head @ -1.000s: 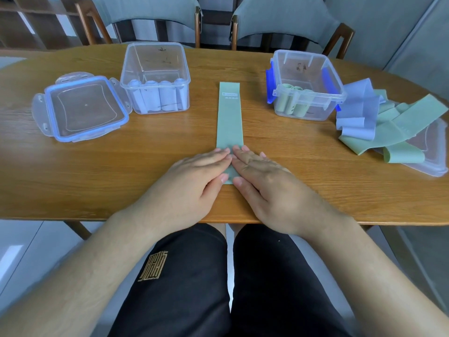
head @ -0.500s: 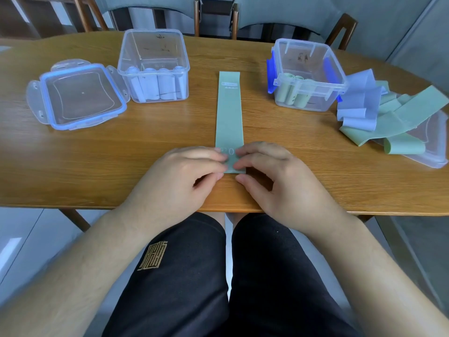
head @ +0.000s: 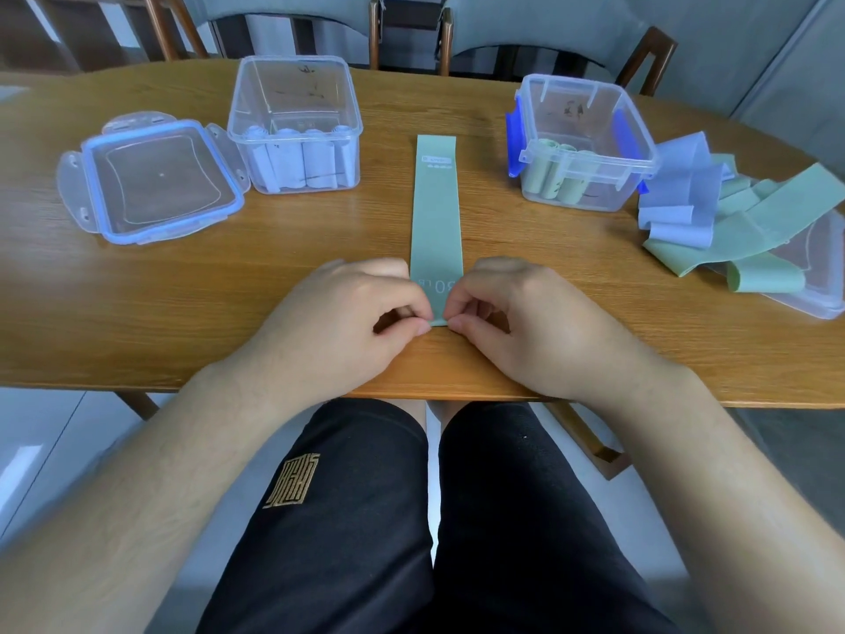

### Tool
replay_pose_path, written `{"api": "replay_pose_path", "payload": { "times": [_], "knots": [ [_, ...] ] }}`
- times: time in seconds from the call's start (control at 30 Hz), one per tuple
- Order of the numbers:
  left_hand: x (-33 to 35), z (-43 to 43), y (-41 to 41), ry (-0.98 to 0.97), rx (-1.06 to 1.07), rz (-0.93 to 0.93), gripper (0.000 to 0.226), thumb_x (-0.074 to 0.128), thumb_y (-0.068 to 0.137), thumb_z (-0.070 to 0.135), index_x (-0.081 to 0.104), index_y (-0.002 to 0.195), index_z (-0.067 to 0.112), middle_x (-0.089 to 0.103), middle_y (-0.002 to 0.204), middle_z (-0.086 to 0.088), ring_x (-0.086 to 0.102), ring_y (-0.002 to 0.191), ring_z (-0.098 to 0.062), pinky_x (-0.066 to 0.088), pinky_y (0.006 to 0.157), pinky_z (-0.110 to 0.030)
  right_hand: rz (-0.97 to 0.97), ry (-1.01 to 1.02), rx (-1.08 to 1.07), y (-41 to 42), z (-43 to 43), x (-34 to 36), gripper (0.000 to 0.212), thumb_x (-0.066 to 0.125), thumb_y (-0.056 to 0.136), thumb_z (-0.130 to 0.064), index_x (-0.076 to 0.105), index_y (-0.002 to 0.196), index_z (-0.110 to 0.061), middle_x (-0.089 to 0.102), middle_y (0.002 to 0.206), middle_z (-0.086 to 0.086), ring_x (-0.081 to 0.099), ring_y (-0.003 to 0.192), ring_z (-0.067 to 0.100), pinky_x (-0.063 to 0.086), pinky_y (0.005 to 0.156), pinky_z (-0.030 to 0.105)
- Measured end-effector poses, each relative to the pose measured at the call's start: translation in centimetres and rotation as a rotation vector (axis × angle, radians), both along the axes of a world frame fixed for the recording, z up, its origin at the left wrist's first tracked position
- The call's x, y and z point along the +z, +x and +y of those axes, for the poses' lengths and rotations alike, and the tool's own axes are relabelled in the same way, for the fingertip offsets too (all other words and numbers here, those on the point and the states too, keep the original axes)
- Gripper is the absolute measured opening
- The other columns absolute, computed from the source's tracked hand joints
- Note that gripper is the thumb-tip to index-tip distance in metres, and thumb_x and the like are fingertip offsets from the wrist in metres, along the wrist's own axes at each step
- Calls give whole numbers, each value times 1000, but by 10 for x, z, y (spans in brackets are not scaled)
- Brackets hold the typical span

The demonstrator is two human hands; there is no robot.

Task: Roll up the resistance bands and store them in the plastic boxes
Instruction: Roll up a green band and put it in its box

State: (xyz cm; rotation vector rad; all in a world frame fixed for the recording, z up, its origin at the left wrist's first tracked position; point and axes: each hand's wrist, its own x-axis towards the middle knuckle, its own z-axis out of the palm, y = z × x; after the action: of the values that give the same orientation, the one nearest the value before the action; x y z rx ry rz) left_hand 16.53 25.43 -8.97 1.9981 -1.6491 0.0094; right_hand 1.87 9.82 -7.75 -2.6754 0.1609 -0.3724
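Nearest me, both hands had changed from lying flat on the band 1 second before to curling at its near end. The left hand [head: 347, 322] and right hand [head: 516, 322] each pinched a corner of the green band [head: 435, 212] between thumb and forefinger, the other fingers tucked in. I judged this the start of the 1st turn of the roll; no coil showed yet.

The band was a thin, matte, rubbery strip. It lay flat and straight on the wooden table [head: 228, 290], running away from me between the 2 boxes, with pale print near my fingers and a small label at its far end.

Further out on the left, a clear lid [head: 151, 180] with a blue seal lay beside a clear square box [head: 295, 98] holding upright pale blue rolls [head: 297, 162]. On the right, a clear box with blue clips [head: 590, 121] held green rolls [head: 553, 185], where I took this band to belong. Just beside it, a limp heap of blue and green bands [head: 731, 208] lay over a 2nd lid [head: 823, 276]
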Motion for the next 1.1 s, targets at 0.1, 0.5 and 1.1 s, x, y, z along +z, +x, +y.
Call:
{"api": "replay_pose_path", "payload": {
  "times": [0.1,0.5,1.1],
  "knots": [
    [4,-4,3,10,-10,-7,7,66,92,26,71,87,28,58,81,14,58,79,-6,48,80,-35,45,16,3,5,-3,2,8,63,91,-10,66,88,-17,60,84,-7,54,79,8,45,73,21],
    [6,-14,10,24,-77,-102,12,58,95,18,67,92,26,53,85,15,48,81,-5,42,74,-30,-59,-26,-47,10,0,-7,11,62,88,-3,67,89,-13,58,86,-5,47,80,5,39,76,11],
    [-3,-6,16,-49,-126,-262,17,50,101,20,68,100,20,55,90,12,51,94,-15,46,83,-39,-67,41,-65,4,-5,-9,14,64,91,-5,68,98,-16,61,90,-11,52,81,1,36,77,6]
  ]
}}
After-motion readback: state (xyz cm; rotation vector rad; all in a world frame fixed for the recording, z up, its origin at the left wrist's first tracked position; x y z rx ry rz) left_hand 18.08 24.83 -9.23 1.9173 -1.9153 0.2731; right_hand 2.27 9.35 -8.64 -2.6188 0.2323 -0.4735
